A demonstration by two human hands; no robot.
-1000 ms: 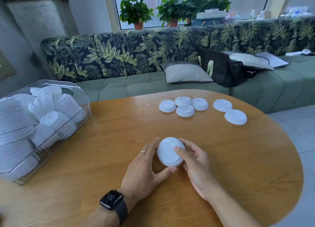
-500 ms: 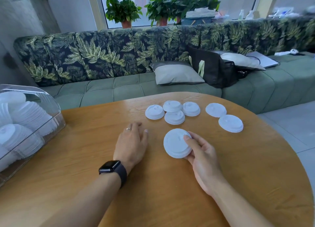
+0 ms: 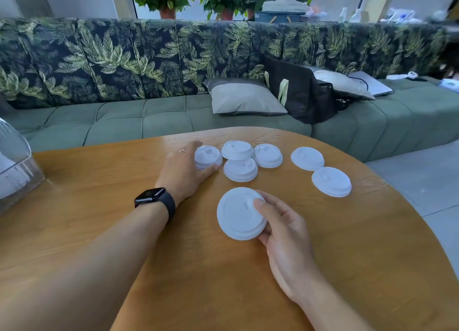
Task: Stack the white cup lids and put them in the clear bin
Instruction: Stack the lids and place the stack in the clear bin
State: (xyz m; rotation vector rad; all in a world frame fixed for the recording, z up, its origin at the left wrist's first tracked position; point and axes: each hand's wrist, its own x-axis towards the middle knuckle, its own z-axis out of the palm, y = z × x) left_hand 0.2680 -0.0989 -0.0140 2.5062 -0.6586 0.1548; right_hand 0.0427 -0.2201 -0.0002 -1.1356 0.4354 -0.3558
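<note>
My right hand [image 3: 283, 233] grips a white cup lid [image 3: 238, 214], perhaps a short stack, tilted just above the wooden table [image 3: 124, 231]. My left hand [image 3: 183, 171] reaches forward and closes on the leftmost loose lid [image 3: 208, 155]. Several more white lids lie flat beyond: three clustered ones [image 3: 240, 169] and two apart at the right [image 3: 331, 181]. Only a corner of the clear bin [image 3: 15, 166] shows at the left edge.
A green sofa [image 3: 149, 122] with a leaf-print back runs behind the table, holding a grey cushion [image 3: 246, 99], a black bag [image 3: 303, 92] and a laptop. Potted plants stand on the sill. The table edge curves off at the right above grey floor.
My left hand let go of the held lid and moved forward onto the leftmost loose lid. The view turned right, pushing the clear bin almost out of frame. My right hand keeps its lid.
</note>
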